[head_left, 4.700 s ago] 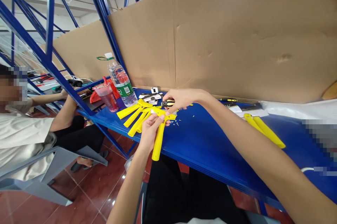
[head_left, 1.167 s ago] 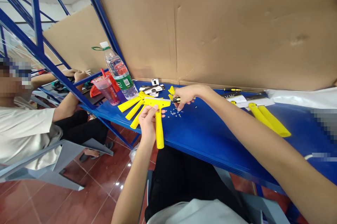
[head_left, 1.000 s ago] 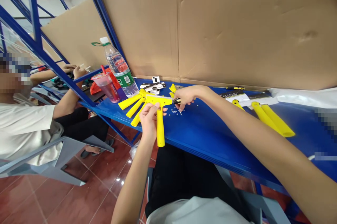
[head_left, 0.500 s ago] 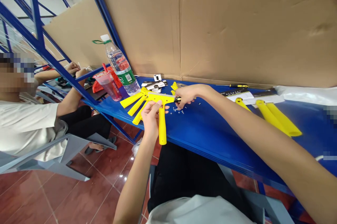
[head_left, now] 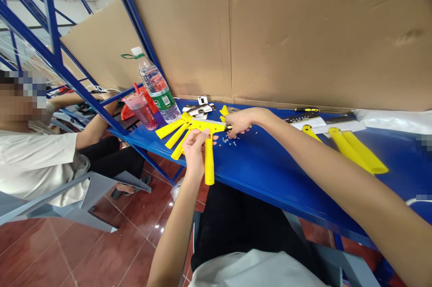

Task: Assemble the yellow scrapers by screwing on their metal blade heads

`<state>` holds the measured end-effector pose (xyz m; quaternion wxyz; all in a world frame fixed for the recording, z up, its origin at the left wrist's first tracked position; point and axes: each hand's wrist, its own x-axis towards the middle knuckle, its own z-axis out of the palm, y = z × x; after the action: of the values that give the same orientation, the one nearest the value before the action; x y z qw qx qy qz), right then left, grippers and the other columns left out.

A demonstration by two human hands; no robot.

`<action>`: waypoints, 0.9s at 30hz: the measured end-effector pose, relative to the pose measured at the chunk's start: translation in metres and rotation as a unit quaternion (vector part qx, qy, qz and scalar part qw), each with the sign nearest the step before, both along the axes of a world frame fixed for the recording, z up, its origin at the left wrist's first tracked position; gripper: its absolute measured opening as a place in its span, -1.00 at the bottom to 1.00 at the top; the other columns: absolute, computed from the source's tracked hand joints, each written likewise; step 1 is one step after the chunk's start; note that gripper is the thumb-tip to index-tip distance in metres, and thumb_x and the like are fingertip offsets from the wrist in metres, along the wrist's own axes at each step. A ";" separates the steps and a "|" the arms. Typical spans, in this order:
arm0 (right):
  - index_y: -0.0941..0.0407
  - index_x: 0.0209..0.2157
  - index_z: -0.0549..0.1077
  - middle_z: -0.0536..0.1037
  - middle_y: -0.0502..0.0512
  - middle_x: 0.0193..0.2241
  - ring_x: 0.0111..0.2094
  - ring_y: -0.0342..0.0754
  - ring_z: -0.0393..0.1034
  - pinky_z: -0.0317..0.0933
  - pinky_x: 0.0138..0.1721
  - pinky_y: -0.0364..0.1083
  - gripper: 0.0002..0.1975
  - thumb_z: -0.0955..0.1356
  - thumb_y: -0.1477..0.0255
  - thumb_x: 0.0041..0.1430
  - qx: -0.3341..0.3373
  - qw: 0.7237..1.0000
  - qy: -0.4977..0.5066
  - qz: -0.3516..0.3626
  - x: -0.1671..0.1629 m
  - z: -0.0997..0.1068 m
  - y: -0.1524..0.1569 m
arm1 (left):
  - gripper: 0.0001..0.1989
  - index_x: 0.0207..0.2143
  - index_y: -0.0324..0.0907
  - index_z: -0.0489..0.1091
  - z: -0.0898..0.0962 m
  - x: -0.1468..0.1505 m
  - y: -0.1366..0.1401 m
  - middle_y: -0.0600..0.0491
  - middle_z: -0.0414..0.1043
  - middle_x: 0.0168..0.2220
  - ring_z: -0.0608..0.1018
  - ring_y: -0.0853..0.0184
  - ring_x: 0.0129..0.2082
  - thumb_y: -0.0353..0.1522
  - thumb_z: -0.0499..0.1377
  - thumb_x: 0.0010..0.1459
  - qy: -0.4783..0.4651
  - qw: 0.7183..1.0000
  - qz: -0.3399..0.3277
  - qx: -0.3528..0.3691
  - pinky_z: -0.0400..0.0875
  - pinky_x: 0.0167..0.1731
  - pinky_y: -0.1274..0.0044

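Yellow T-shaped tool (head_left: 209,161) over front edge of desk (head_left: 270,170) | left hand (head_left: 195,146) pinching its crossbar (head_left: 199,124) | right hand (head_left: 239,123) gripping black handle (head_left: 229,128) at crossbar end | seemingly midway: pale strip (head_left: 212,121) on, small parts (head_left: 230,143) lying loose

The yellow T-shaped piece (head_left: 209,156) is rotated: its handle, earlier inclined to the lower left, now points straight down. The right hand (head_left: 240,121) and its black-and-yellow tool (head_left: 228,128) are displaced from above the middle of the piece's head to its right end. Yellow parts (head_left: 224,110) behind that end, previously covered, are exposed. Far left of the piece, a co-worker's hands (head_left: 107,96), raised half a second ago, are lower.
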<state>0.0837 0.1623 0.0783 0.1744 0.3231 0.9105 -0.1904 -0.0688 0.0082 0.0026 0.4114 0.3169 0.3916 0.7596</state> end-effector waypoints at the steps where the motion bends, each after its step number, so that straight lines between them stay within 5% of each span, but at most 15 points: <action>1: 0.12 -0.38 0.46 0.49 0.00 -0.54 -0.59 -0.09 0.31 0.16 -0.54 -0.06 -0.78 0.48 0.28 0.19 0.001 1.000 0.000 -0.004 0.000 0.000 -0.001 | -0.59 -0.36 -0.13 0.45 0.000 0.000 0.000 0.13 0.58 -0.42 0.72 0.22 -0.39 -0.20 0.59 -0.06 0.002 1.000 -0.001 0.000 0.56 -0.39 0.49; 9: 0.12 -0.44 0.44 0.48 0.03 -0.55 -0.55 -0.07 0.32 0.15 -0.50 -0.05 -0.78 0.44 0.31 0.20 0.035 0.999 0.034 -0.018 0.007 0.015 -0.005 | -0.57 -0.34 -0.14 0.44 -0.001 -0.001 0.001 0.12 0.57 -0.40 0.74 0.19 -0.35 -0.20 0.59 -0.06 0.003 1.000 -0.004 -0.007 0.57 -0.36 0.47; 18: 0.11 -0.44 0.39 0.31 -0.06 -0.57 -0.55 -0.18 0.09 -0.10 -0.49 -0.06 -0.76 0.42 0.34 0.28 0.101 0.966 0.239 -0.014 0.028 0.063 -0.020 | -0.58 -0.36 -0.16 0.47 -0.001 0.001 0.001 0.07 0.58 -0.42 0.73 0.17 -0.39 -0.19 0.60 -0.06 0.041 0.996 -0.059 -0.047 0.60 -0.42 0.47; 22: 0.12 -0.37 0.44 0.35 -0.06 -0.55 -0.52 -0.18 0.10 -0.10 -0.46 -0.07 -0.84 0.42 0.41 0.30 0.084 0.964 0.254 0.013 0.011 0.063 -0.041 | -0.60 -0.38 -0.18 0.50 -0.003 0.001 0.002 0.05 0.60 -0.44 0.74 0.17 -0.42 -0.23 0.62 -0.08 0.047 0.991 -0.109 -0.065 0.64 -0.41 0.45; 27: 0.10 -0.47 0.31 0.29 -0.07 -0.58 -0.53 -0.18 0.02 -0.14 -0.47 -0.04 -0.68 0.46 0.40 0.31 0.095 0.973 0.211 0.020 -0.008 0.050 -0.049 | -0.57 -0.39 -0.20 0.49 -0.007 -0.002 0.006 0.06 0.57 -0.48 0.73 0.17 -0.46 -0.22 0.63 -0.12 0.045 0.989 -0.123 -0.071 0.68 -0.38 0.42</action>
<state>0.0761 0.1132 0.1280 -0.0492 0.2722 0.9469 -0.1638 -0.0705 0.0138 -0.0049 0.5055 0.3666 0.4206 0.6582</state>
